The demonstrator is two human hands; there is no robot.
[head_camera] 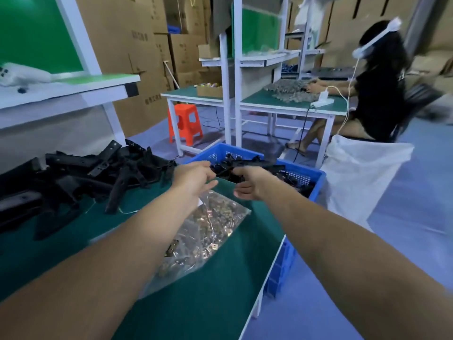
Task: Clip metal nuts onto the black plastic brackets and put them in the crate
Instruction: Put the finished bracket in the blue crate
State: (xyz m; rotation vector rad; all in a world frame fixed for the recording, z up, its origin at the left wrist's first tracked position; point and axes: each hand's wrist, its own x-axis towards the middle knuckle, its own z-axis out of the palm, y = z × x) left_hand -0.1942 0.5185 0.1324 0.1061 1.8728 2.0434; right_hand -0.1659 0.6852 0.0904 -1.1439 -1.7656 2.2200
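A person reaches both bare arms over a green desk (220,290) toward a blue crate (316,177) at its far edge. The right hand (247,185) curls its grip round a black bracket (255,164), held just above the crate, which already holds more black parts. The left hand (193,177) meets the bracket's other end; blur hides whether its grip is closed. Beneath the forearms lies a clear bag of metal nuts (215,224). A pile of brackets (98,173) sits to the left. Beyond, another person (377,89) works at a second desk.
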